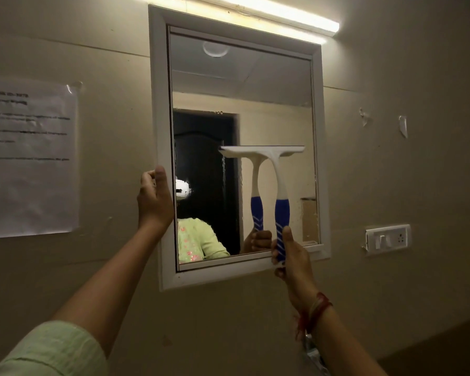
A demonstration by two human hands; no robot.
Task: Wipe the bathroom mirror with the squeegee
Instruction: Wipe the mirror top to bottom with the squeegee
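A white-framed mirror (158, 109) hangs on the beige wall. My right hand (293, 261) grips the blue striped handle of a white squeegee (278, 169) near the mirror's lower right corner. The squeegee stands upright, its blade lying level against the glass about mid-height on the right half. Its reflection shows just to the left. My left hand (154, 199) grips the left edge of the frame, thumb on the front. Water streaks run down the glass left of the blade.
A tube light (282, 14) glows above the mirror. A printed paper sheet (30, 158) is taped to the wall at left. A white switch plate (388, 239) sits at lower right, with tape scraps above it.
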